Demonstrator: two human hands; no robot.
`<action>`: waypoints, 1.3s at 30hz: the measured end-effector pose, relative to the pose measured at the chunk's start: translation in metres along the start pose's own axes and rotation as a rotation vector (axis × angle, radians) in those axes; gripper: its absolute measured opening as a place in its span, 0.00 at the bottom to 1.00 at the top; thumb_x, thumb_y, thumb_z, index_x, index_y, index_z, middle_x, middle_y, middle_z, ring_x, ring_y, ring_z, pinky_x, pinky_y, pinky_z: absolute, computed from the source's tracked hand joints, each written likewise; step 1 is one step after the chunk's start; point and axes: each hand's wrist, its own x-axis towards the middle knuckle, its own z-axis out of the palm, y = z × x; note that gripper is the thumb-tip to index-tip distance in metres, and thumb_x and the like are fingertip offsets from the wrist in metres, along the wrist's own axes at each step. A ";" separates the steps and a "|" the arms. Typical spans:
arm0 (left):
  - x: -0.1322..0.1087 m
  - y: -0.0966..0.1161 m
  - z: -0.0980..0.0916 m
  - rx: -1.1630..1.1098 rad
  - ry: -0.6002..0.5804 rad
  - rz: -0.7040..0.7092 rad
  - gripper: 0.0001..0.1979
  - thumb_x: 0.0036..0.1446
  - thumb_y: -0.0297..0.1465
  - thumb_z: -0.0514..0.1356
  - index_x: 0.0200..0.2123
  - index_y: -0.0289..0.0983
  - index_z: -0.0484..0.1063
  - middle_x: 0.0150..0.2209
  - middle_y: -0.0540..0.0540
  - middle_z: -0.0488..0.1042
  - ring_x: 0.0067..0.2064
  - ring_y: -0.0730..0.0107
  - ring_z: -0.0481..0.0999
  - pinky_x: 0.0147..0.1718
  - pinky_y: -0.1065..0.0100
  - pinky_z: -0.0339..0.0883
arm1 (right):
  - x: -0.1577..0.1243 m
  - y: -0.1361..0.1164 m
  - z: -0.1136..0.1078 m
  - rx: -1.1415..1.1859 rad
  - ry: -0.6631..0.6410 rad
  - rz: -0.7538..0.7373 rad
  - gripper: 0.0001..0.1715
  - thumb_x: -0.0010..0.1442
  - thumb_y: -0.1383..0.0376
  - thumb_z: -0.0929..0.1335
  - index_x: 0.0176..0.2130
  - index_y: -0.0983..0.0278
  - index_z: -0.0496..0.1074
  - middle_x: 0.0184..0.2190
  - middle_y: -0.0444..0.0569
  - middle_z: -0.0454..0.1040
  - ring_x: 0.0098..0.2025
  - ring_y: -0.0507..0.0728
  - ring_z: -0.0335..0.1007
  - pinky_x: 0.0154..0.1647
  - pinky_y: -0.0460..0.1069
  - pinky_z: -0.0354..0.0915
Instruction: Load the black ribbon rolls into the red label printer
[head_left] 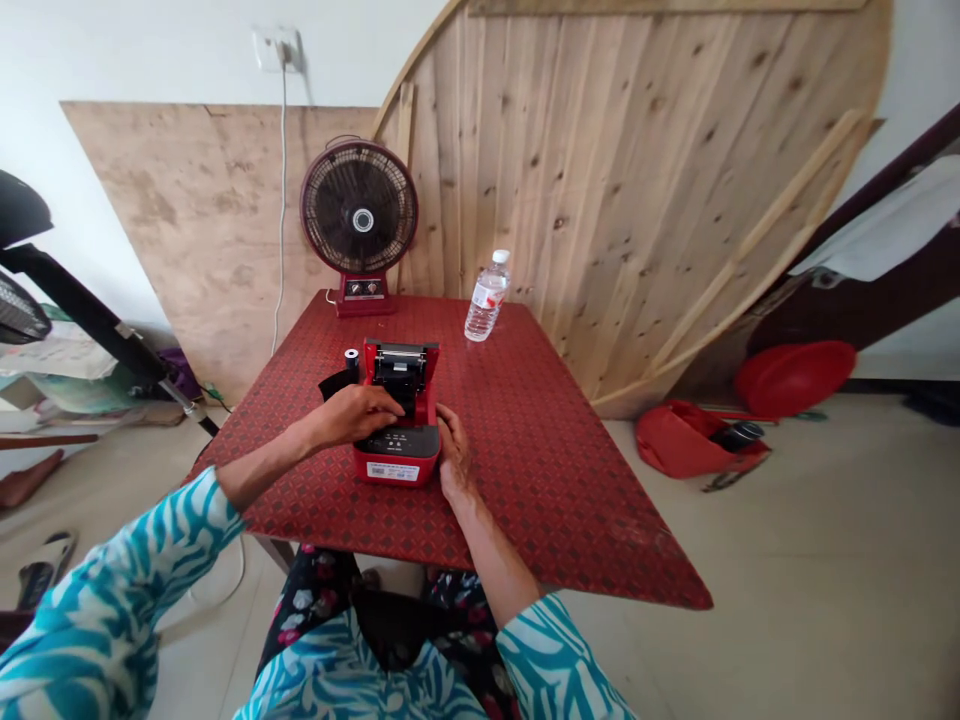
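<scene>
A small red and black printer point(397, 470) stands on the table, its lid point(405, 358) raised and a white sticker on its front. My left hand point(366, 412) reaches over from the left, its bent fingertips inside the opened compartment. The fingers are pressed together, and whatever they may pinch is hidden. Against the printer's right side, my right hand point(453, 452) is curled and steadies it. Just behind my left hand are a small dark roll point(352, 358) with a white end and a curved black piece point(335, 384), partly covered by the hand.
The table point(540, 480) has a red patterned cover. A fan point(360, 215) stands at its back left, and a clear water bottle point(486, 298) at the back. Wooden boards point(570, 150) lean on the wall. To the right, a red bag point(675, 440) lies on the floor.
</scene>
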 end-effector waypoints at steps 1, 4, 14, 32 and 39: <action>0.012 0.001 -0.001 0.115 -0.085 -0.002 0.13 0.56 0.28 0.58 0.41 0.42 0.79 0.42 0.47 0.80 0.44 0.63 0.78 0.46 0.65 0.69 | 0.000 0.000 0.000 -0.001 0.006 -0.006 0.23 0.56 0.51 0.66 0.48 0.59 0.74 0.47 0.48 0.77 0.52 0.59 0.69 0.53 0.55 0.64; 0.043 0.005 0.004 0.450 -0.209 -0.120 0.16 0.52 0.25 0.62 0.43 0.43 0.79 0.44 0.43 0.80 0.47 0.55 0.78 0.45 0.61 0.70 | 0.001 -0.001 0.001 0.003 0.008 -0.001 0.23 0.56 0.51 0.66 0.47 0.59 0.74 0.47 0.48 0.77 0.51 0.59 0.69 0.54 0.55 0.63; 0.061 0.021 0.016 0.648 -0.258 -0.131 0.12 0.49 0.21 0.62 0.39 0.34 0.79 0.43 0.32 0.78 0.47 0.44 0.77 0.43 0.54 0.70 | 0.002 -0.002 0.002 0.012 -0.009 0.011 0.22 0.57 0.52 0.66 0.48 0.58 0.74 0.49 0.48 0.76 0.52 0.58 0.69 0.56 0.55 0.62; -0.008 -0.077 -0.110 -0.058 0.611 -0.328 0.18 0.45 0.36 0.64 0.40 0.36 0.73 0.37 0.45 0.79 0.40 0.63 0.79 0.41 0.63 0.72 | 0.003 -0.001 0.000 -0.012 -0.038 0.029 0.23 0.58 0.52 0.65 0.49 0.58 0.72 0.51 0.50 0.74 0.55 0.62 0.67 0.58 0.59 0.61; 0.007 -0.158 -0.037 -0.373 0.563 -0.450 0.21 0.37 0.39 0.66 0.35 0.36 0.67 0.34 0.44 0.79 0.40 0.57 0.80 0.42 0.56 0.73 | 0.002 -0.002 -0.003 -0.061 -0.053 0.021 0.22 0.60 0.52 0.64 0.50 0.58 0.71 0.53 0.50 0.73 0.56 0.62 0.67 0.59 0.60 0.61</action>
